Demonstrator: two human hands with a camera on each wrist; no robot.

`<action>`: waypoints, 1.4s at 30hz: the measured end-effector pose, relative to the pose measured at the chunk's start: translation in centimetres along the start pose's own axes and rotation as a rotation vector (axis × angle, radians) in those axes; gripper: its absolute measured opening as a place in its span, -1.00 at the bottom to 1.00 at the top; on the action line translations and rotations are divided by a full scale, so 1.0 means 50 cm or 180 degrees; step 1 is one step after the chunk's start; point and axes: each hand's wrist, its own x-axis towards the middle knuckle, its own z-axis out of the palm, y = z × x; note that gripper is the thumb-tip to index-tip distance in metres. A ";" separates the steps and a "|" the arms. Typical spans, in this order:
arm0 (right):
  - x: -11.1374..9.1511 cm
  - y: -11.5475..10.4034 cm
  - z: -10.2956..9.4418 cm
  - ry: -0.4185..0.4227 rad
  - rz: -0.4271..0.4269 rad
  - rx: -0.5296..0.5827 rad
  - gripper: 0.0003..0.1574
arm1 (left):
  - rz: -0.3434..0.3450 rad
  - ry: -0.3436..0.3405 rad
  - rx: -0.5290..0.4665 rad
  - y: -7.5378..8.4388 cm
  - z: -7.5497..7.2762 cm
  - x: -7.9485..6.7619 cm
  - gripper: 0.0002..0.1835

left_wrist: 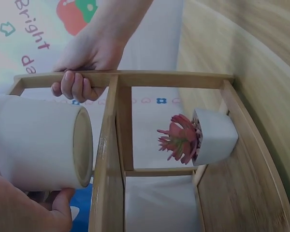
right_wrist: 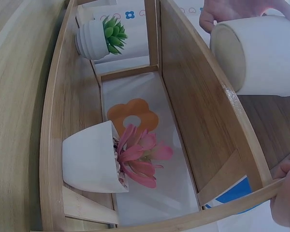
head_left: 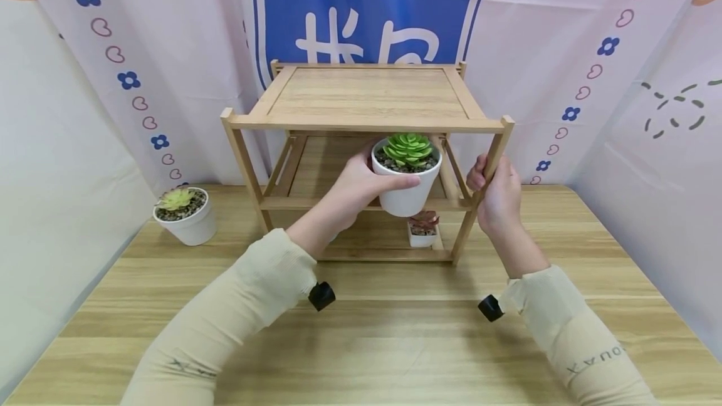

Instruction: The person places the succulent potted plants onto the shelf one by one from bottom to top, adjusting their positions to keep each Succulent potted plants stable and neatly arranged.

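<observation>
Wooden bench [head_left: 361, 337], rack [head_left: 361, 123] gripped at its right front post by the right hand [head_left: 499, 196], green succulent pot [head_left: 408, 193] clasped by the left hand [head_left: 369, 182] at the middle shelf [head_left: 316, 171], hemmed in by the top board [head_left: 369, 96], pale succulent [head_left: 175, 199] leftward, red succulent [right_wrist: 141, 157] and smaller green succulent [right_wrist: 115, 36] set below.

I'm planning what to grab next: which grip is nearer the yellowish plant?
Left. The left grip holds the green plant at the front of the rack, right of the yellowish plant. The right grip, around the rack's right front post, is farther right.
</observation>
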 end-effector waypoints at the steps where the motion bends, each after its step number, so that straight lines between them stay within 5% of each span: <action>1: 0.000 0.001 0.000 0.0004 -0.0002 0.0015 -0.44 | -0.0016 -0.0007 -0.0022 0.001 0.002 0.002 -0.10; 42: 0.002 0.003 -0.002 0.0046 0.0039 -0.0126 -0.42 | -0.0219 0.0231 -0.0124 -0.006 0.065 0.095 0.03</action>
